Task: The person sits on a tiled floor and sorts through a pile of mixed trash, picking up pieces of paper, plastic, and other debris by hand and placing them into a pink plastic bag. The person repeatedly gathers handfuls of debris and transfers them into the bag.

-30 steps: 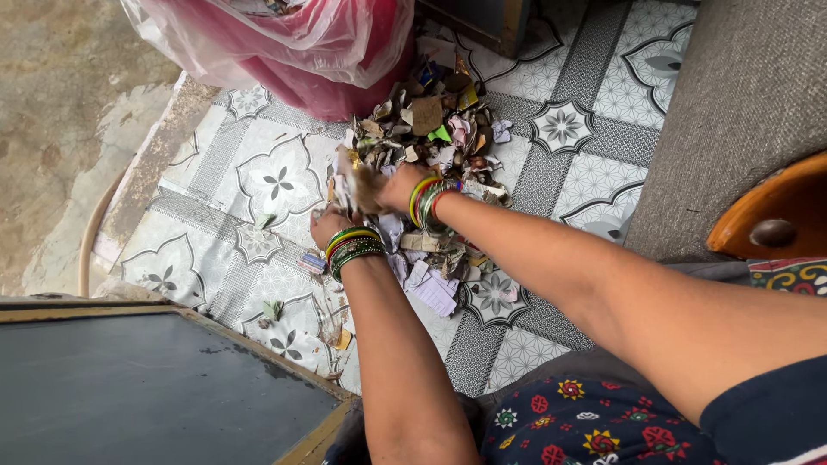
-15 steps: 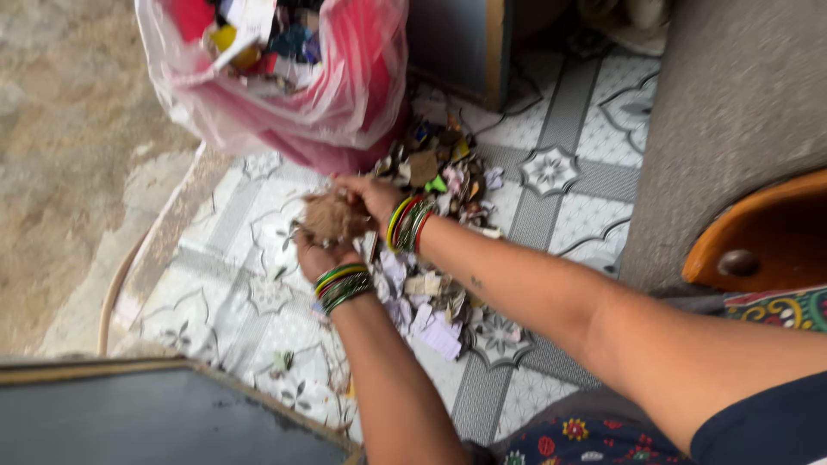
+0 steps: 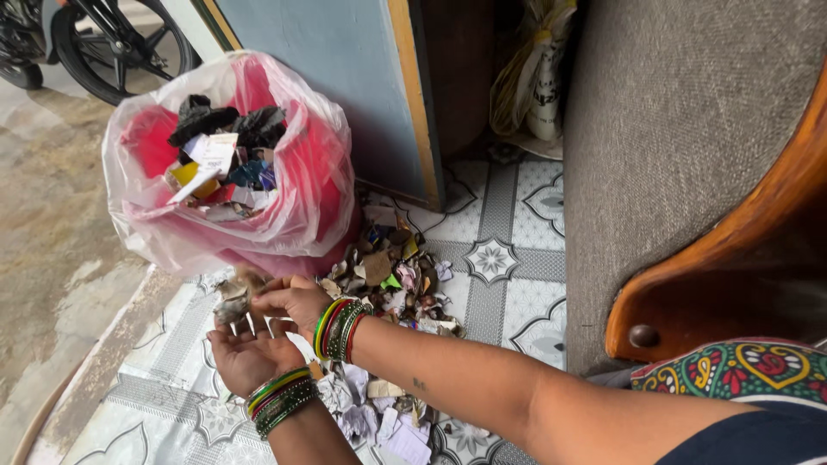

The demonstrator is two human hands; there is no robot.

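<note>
One bag [image 3: 284,215], pink with a clear liner, stands open on the floor [image 3: 508,258] against a blue door [image 3: 345,77], already holding paper, black scraps and coloured bits. One heap of litter [image 3: 392,275], torn paper and dry leaves, lies on the patterned tiles just right of the bag and runs down toward the person. Two hands work over it, each wrist ringed with a stack of green, red and yellow bangles [image 3: 340,329].

A scoop of litter [image 3: 233,297] sits between the two hands, at the fingertips, just below the bag's bulging side and left of the heap. The left hand [image 3: 245,353] lies underneath, palm up and cupped, fingers spread toward the bag. The right hand [image 3: 293,300] comes across from the right with the forearm stretched long over the heap, fingers curled down onto the scoop from above. So the hands are together, pressed on the scoop from below and above; it is blurred, so its pieces cannot be counted.

A grey sofa [image 3: 689,129] with one wooden arm [image 3: 724,258] stands at the right. One motorbike wheel [image 3: 121,39] shows at top left.
</note>
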